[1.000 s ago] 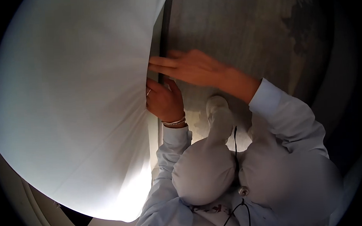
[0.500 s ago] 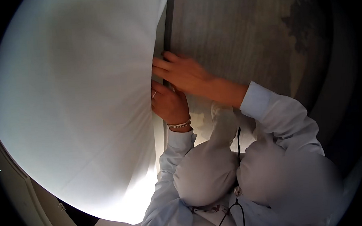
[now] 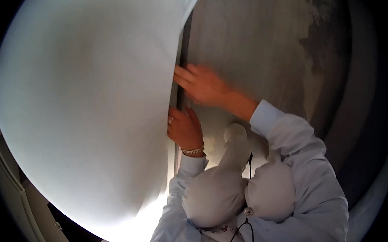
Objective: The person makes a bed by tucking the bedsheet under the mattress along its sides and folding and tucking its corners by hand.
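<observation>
A large white sheet (image 3: 97, 108) covers a raised surface at the left, its edge running down beside both hands. My left hand (image 3: 185, 128), with a ring and a beaded bracelet, is at this edge, its fingertips hidden under or behind the cloth. Above it, my right hand (image 3: 205, 86) reaches from the right, slightly blurred, with its fingers stretched toward the sheet's edge and their tips touching it. Whether the left fingers grip the cloth cannot be seen.
A grey-brown patterned carpet (image 3: 260, 43) lies at the right. A dark strip (image 3: 184, 47) runs along the side beneath the sheet. My bent knees (image 3: 215, 196) and a shoe (image 3: 235, 130) are below the hands. A black cord hangs at my front.
The view has shifted, and the sheet's edge sits farther right in it. My right hand has moved up along the edge, away from my left hand, and the gap between them is wider.
</observation>
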{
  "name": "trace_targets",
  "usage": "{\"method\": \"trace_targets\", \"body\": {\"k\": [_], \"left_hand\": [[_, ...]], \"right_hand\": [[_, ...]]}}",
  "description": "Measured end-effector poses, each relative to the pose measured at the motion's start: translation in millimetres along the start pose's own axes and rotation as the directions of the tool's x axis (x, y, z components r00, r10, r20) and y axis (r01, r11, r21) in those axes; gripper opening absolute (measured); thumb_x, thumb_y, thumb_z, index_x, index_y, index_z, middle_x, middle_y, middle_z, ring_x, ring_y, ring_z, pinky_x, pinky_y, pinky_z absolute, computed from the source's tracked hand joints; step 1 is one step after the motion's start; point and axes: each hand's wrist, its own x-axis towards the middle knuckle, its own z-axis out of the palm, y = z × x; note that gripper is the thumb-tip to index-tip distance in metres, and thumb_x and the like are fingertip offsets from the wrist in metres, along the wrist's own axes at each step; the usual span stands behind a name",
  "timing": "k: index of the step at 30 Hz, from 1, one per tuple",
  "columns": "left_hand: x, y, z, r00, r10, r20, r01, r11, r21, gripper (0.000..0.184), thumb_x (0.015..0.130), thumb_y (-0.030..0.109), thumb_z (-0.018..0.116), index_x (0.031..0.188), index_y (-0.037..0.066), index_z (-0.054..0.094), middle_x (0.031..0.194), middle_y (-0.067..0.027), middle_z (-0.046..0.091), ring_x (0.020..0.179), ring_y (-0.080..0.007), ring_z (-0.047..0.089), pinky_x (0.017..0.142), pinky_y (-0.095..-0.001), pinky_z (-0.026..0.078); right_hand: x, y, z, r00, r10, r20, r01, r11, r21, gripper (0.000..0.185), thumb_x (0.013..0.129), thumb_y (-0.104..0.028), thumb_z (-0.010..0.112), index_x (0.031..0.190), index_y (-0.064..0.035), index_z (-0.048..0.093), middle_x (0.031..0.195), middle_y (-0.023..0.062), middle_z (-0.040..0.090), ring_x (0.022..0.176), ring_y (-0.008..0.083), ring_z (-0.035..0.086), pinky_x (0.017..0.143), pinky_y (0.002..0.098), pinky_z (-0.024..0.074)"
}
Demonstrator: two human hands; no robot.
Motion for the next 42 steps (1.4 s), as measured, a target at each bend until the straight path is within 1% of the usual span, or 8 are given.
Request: {"method": "trace_targets", "body": {"k": [5, 10, 12, 15, 18, 31, 38, 42], "left_hand": [[-9.5, 0.2, 8.5, 0.992, 0.021, -0.121, -0.027, 0.998, -0.049, 0.062, 0.081, 0.033, 0.062, 0.124, -0.006, 0.042, 0.112, -0.0215, 0.057, 0.090, -0.0330, 0.063, 0.071, -0.0383, 0.052], [-10.3, -6.3, 2.6, 0.991, 0.035, -0.126, -0.054, 0.987, -0.153, 0.060, 0.083, 0.028, 0.059, 0.128, -0.007, 0.040, 0.118, -0.0253, 0.054, 0.098, -0.0373, 0.059, 0.076, -0.0393, 0.051], [-12.0, -29.5, 17.9, 0.950, 0.137, -0.280, -0.267, 0.819, -0.507, 0.052, 0.083, 0.014, 0.053, 0.129, -0.008, 0.040, 0.122, -0.0270, 0.051, 0.109, -0.0391, 0.054, 0.083, -0.0409, 0.049], [-13.1, -54.5, 40.3, 0.929, 0.210, -0.306, -0.361, 0.699, -0.617, 0.050, 0.079, -0.002, 0.046, 0.128, -0.008, 0.043, 0.125, -0.0274, 0.050, 0.116, -0.0381, 0.050, 0.090, -0.0402, 0.046], [-21.4, -49.3, 26.6, 0.843, 0.428, -0.325, -0.531, 0.756, -0.382, 0.055, 0.075, -0.010, 0.042, 0.130, -0.006, 0.042, 0.129, -0.0250, 0.048, 0.117, -0.0395, 0.048, 0.094, -0.0404, 0.042], [15.2, -48.4, -11.0, 0.901, 0.328, -0.285, -0.434, 0.709, -0.555, 0.057, 0.078, -0.003, 0.048, 0.133, -0.006, 0.036, 0.129, -0.0282, 0.045, 0.117, -0.0411, 0.046, 0.094, -0.0432, 0.041], [15.9, -16.1, 7.6, 0.962, 0.174, -0.209, -0.255, 0.845, -0.471, 0.061, 0.079, 0.009, 0.054, 0.134, -0.006, 0.033, 0.125, -0.0268, 0.048, 0.113, -0.0417, 0.049, 0.092, -0.0434, 0.041], [21.7, -3.2, 1.9, 0.976, 0.134, -0.171, -0.180, 0.939, -0.292, 0.063, 0.081, 0.017, 0.055, 0.135, -0.006, 0.031, 0.128, -0.0250, 0.046, 0.117, -0.0388, 0.046, 0.095, -0.0457, 0.037]], "right_hand": [[-3.5, -23.4, 12.0, 0.990, 0.139, 0.034, -0.141, 0.989, 0.054, 0.060, 0.058, -0.005, 0.066, 0.116, -0.0023, 0.051, 0.133, 0.0049, 0.042, 0.068, 0.0183, 0.057, 0.048, 0.0272, 0.0461], [1.8, -32.6, -4.2, 0.977, 0.213, 0.029, -0.213, 0.977, -0.015, 0.059, 0.058, -0.003, 0.065, 0.116, -0.0047, 0.051, 0.133, 0.0037, 0.043, 0.060, 0.0172, 0.057, 0.042, 0.0274, 0.0445], [7.8, -25.4, -7.8, 0.975, 0.219, 0.041, -0.218, 0.976, -0.022, 0.059, 0.059, -0.002, 0.064, 0.116, -0.0060, 0.051, 0.133, 0.0022, 0.043, 0.061, 0.0167, 0.057, 0.043, 0.0273, 0.0447], [15.8, -8.1, -5.2, 0.990, 0.144, 0.011, -0.143, 0.989, -0.021, 0.059, 0.060, -0.001, 0.063, 0.118, -0.0077, 0.050, 0.132, -0.0012, 0.044, 0.061, 0.0169, 0.057, 0.042, 0.0272, 0.0445], [9.6, -10.3, 5.9, 0.992, 0.126, 0.017, -0.127, 0.992, 0.004, 0.063, 0.061, 0.000, 0.062, 0.123, -0.0093, 0.048, 0.135, -0.0033, 0.041, 0.061, 0.0172, 0.057, 0.043, 0.0269, 0.0447], [-13.9, -25.1, -51.6, 0.982, 0.154, 0.110, -0.159, 0.986, 0.040, 0.088, 0.064, 0.007, 0.057, 0.144, -0.0132, 0.025, 0.151, -0.0037, 0.018, 0.064, 0.0161, 0.057, 0.044, 0.0267, 0.0431], [-31.7, 4.4, -38.5, 0.935, 0.208, 0.287, -0.232, 0.971, 0.053, 0.085, 0.066, 0.009, 0.054, 0.143, -0.0117, 0.026, 0.151, -0.0033, 0.018, 0.074, 0.0158, 0.060, 0.045, 0.0260, 0.0435], [-6.4, 7.7, -36.0, 0.962, 0.174, 0.210, -0.195, 0.977, 0.084, 0.084, 0.067, 0.007, 0.056, 0.143, -0.0131, 0.027, 0.150, -0.0035, 0.021, 0.074, 0.0137, 0.059, 0.043, 0.0255, 0.0440]]}}
